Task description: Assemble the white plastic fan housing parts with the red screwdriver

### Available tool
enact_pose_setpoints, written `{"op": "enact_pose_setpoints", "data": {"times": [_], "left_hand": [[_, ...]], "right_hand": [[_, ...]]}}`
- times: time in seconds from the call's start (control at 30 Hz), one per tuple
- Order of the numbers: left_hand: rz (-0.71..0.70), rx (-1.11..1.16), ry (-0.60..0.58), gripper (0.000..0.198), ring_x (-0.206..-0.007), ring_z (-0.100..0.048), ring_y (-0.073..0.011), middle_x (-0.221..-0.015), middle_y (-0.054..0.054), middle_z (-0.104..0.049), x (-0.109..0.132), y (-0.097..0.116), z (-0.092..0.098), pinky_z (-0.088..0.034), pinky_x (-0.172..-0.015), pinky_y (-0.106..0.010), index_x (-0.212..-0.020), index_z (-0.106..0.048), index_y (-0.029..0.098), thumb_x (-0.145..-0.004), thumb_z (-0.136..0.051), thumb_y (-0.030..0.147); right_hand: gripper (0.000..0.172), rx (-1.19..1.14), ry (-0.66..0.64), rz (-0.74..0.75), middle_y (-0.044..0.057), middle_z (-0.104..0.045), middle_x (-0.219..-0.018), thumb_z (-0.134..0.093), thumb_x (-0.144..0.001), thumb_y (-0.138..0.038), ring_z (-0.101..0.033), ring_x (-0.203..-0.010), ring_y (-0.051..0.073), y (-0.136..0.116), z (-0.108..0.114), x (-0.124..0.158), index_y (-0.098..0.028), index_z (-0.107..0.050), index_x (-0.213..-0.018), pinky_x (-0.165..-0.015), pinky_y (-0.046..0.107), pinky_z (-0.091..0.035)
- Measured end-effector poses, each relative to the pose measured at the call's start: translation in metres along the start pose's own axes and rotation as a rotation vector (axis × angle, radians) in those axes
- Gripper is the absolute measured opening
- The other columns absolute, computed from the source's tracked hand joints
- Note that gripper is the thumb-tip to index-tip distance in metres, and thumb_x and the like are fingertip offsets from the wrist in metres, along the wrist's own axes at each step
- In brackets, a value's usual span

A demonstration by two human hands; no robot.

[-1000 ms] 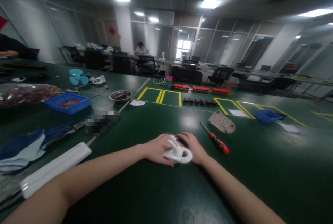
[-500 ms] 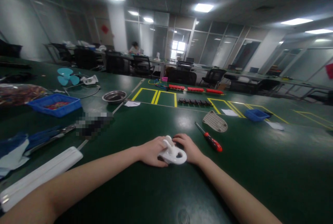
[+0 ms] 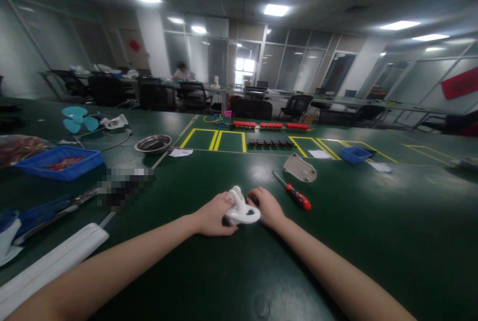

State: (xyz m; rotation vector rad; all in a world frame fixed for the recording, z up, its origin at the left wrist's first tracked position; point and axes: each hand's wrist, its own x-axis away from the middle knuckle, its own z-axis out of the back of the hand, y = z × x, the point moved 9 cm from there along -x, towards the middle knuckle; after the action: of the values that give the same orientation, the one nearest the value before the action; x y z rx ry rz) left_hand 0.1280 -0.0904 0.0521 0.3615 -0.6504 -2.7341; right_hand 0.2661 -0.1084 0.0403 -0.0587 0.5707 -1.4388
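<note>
My left hand (image 3: 213, 215) is closed around a white plastic part (image 3: 239, 207) with a flat, ring-like end and a rounded stem. The ring end points to the right, close to my right hand (image 3: 268, 207). The fingers of that hand are curled, and a small dark piece (image 3: 253, 200) shows at their tips, too little of it to name. Right of the hands lies a screwdriver (image 3: 298, 196) with a red and black handle. Just beyond it rests a flat grey-beige perforated plate (image 3: 299, 167).
On the left are a blue tray (image 3: 59, 164) with small reddish pieces, a metal bowl (image 3: 153, 145), a blue fan blade (image 3: 79, 120) and a long white bar (image 3: 56, 264). Red strips (image 3: 271, 125) and a black rack (image 3: 271, 143) lie farther back. Another blue tray (image 3: 354, 155) is at right.
The whole scene has shifted left as my view turns right. My right hand's fingertips have drawn slightly back from the white part, and a dark piece now shows at them.
</note>
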Motion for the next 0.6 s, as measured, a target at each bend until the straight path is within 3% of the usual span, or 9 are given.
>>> {"op": "enact_pose_setpoints", "data": {"times": [0.23, 0.43, 0.6], "left_hand": [[0.07, 0.105, 0.031, 0.059, -0.121, -0.049, -0.0304, -0.13, -0.013, -0.054, -0.001, -0.014, 0.0, -0.038, -0.105, -0.043, -0.127, -0.054, 0.016, -0.077, -0.065, 0.045], [0.248, 0.328, 0.143, 0.046, -0.094, -0.06, -0.0245, -0.109, -0.01, -0.064, -0.001, -0.037, 0.008, -0.048, -0.085, -0.037, -0.121, -0.055, 0.015, -0.087, -0.051, 0.044], [0.257, 0.46, 0.2, 0.047, -0.097, -0.061, -0.0246, -0.11, -0.009, -0.066, -0.003, -0.041, 0.013, -0.046, -0.088, -0.035, -0.119, -0.056, 0.013, -0.09, -0.046, 0.048]], "right_hand": [[0.024, 0.156, -0.018, -0.114, 0.005, -0.062, -0.087, -0.05, -0.093, -0.043, -0.058, -0.079, 0.018, 0.008, 0.002, 0.002, -0.019, -0.054, -0.089, -0.067, 0.026, -0.041], [0.044, 0.334, -0.1, -0.184, 0.011, -0.066, -0.086, -0.035, -0.096, -0.054, -0.063, -0.079, 0.022, 0.001, 0.007, 0.004, -0.018, -0.058, -0.085, -0.068, 0.031, -0.043], [0.064, 0.403, -0.191, -0.334, 0.016, -0.069, -0.081, -0.034, -0.09, -0.068, -0.067, -0.076, 0.027, 0.009, 0.005, 0.009, -0.014, -0.068, -0.081, -0.063, 0.033, -0.045]]}}
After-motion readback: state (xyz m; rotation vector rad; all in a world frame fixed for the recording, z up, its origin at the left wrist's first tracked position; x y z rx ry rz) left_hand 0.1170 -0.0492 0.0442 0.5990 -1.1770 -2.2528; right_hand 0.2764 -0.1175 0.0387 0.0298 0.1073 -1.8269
